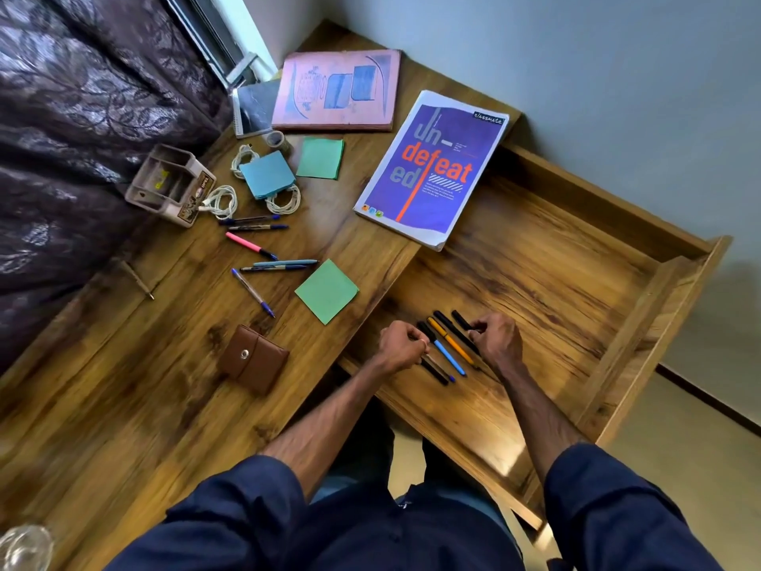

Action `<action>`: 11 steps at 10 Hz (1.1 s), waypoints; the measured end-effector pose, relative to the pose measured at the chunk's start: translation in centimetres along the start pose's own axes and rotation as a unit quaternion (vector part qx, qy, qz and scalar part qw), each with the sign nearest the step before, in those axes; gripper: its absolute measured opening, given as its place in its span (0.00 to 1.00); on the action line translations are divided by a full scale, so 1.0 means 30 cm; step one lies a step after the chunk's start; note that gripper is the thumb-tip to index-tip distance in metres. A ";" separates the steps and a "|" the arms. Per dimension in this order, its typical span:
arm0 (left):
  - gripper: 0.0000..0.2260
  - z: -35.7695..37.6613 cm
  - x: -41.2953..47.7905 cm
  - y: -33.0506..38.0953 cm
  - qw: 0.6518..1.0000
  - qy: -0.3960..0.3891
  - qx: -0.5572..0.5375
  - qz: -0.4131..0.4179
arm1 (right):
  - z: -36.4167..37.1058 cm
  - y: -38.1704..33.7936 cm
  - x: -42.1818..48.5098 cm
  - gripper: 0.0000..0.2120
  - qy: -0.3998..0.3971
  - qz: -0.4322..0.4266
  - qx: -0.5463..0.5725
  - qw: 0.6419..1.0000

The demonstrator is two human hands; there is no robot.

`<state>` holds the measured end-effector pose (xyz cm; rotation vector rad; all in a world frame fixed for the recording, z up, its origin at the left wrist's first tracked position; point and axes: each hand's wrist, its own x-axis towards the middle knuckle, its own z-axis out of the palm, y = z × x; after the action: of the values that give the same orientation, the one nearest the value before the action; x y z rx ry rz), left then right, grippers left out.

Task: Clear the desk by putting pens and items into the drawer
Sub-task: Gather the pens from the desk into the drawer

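Note:
The open wooden drawer [576, 290] sticks out to the right of the desk [164, 364]. Several pens lie side by side on its floor, among them an orange pen [451, 342] and a blue pen [449, 357]. My left hand [401, 346] rests curled at the left end of the row, touching a dark pen. At the right end, my right hand [496, 337] pinches a black pen [461, 319]. On the desk lie several more pens [253, 292], a pink highlighter [249, 245], a brown wallet [253, 358] and a green sticky pad [326, 291].
A purple notebook [432, 171] overhangs the desk edge above the drawer. A pink book [337, 90], a spiral pad [253, 111], a tape roll [276, 138], blue [267, 175] and green [320, 158] sticky pads, white cables [284, 201] and a beige organiser [169, 185] crowd the far desk. A glass [24, 548] stands bottom left.

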<state>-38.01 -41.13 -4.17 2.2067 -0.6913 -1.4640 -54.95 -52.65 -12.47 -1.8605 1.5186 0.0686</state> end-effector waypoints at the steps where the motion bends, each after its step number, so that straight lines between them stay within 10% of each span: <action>1: 0.03 -0.009 -0.016 -0.002 1.000 -0.001 -0.006 0.007 | 0.014 -0.011 0.008 0.08 0.003 -0.011 -0.009 1.000; 11: 0.07 -0.077 -0.029 -0.002 0.999 -0.021 -0.005 0.046 | -0.092 -0.218 -0.083 0.11 -0.012 -0.034 -0.135 0.990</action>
<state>-36.15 -40.41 -2.71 2.1132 -0.7869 -1.4687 -51.08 -51.81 -6.08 -2.1137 1.4857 0.2753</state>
